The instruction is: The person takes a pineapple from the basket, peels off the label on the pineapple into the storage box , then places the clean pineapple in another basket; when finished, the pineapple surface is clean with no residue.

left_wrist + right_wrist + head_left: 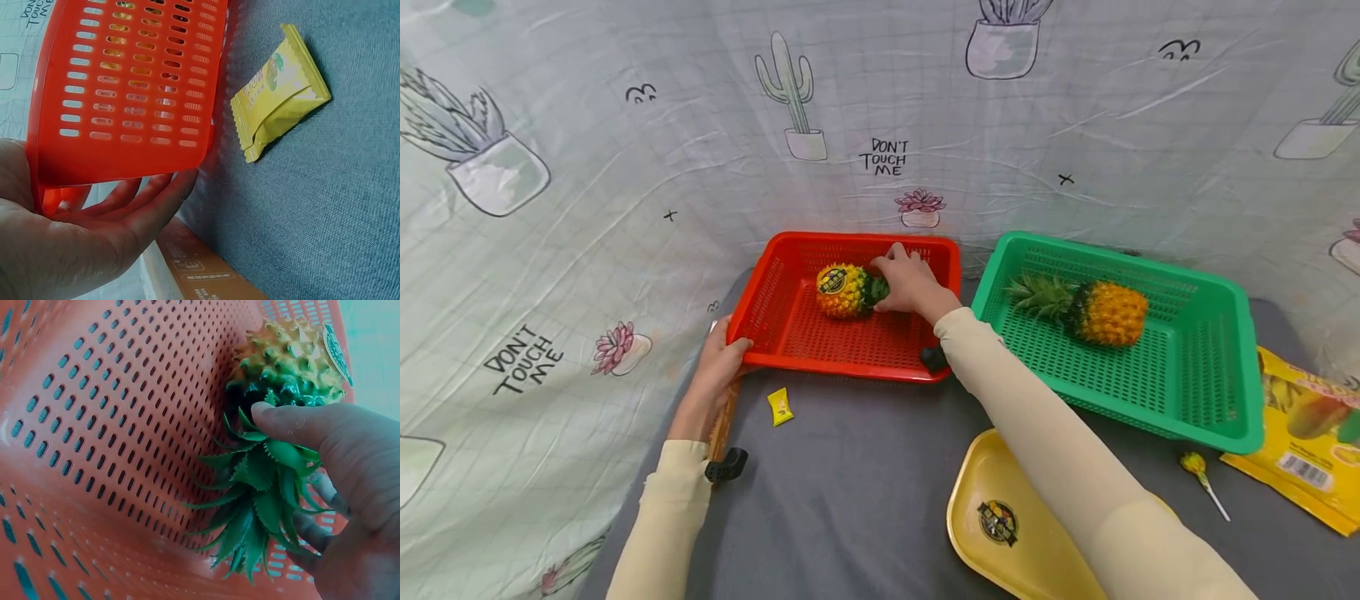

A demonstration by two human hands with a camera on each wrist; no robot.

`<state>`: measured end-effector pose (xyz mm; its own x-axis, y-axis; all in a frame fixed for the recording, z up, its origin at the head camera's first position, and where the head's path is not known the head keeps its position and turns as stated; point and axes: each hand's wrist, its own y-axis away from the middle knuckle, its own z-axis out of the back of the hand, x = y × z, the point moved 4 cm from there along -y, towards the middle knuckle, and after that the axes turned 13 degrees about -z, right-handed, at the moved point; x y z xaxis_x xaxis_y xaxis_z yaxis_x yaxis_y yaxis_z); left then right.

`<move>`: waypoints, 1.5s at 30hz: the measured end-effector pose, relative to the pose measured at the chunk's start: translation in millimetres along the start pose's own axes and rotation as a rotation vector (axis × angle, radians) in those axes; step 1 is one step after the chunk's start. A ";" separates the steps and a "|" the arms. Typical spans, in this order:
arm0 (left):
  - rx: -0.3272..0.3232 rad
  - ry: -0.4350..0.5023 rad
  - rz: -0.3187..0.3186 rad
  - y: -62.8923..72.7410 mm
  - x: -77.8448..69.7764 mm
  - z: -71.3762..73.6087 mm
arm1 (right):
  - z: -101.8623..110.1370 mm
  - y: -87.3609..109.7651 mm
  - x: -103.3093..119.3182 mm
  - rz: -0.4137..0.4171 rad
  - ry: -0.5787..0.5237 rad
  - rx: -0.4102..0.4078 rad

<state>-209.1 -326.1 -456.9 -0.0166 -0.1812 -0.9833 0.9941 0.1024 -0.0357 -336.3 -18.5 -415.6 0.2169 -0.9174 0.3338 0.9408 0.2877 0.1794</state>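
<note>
A red plastic basket (850, 367) with slotted walls stands at the back centre. My left hand (718, 358) grips its near left corner, thumb over the rim and fingers along the outside, as the left wrist view also shows. Inside lies a small pineapple (844, 292) on its side, its orange-yellow body to the left and a round dark label on it. My right hand (910, 282) reaches into the basket and holds the pineapple by its green crown (250, 494). In the right wrist view the thumb presses at the crown's base, with the other fingers partly hidden behind the leaves.
A green basket (1247, 367) to the right contains another pineapple (1108, 312). In front is a yellow tray (970, 542), partly under my right forearm. A yellow wrapped candy (780, 407), a lollipop (1195, 465) and a yellow fruit-print bag (1300, 433) lie on the grey cloth.
</note>
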 end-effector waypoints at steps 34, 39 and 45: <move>0.008 0.021 -0.008 0.8 1.5 3.1 | -12.6 -5.7 -0.7 0.009 -0.098 0.080; 0.007 0.036 0.006 -0.8 4.1 4.5 | -12.2 -6.3 0.3 0.001 -0.104 0.081; 0.013 0.041 0.011 -2.8 4.7 4.1 | -11.8 -5.7 0.5 -0.008 -0.108 0.066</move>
<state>-211.5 -331.2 -460.7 -0.0094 -0.1402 -0.9901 0.9956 0.0913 -0.0224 -338.5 -23.8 -427.4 0.1770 -0.8857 0.4292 0.9224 0.3013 0.2415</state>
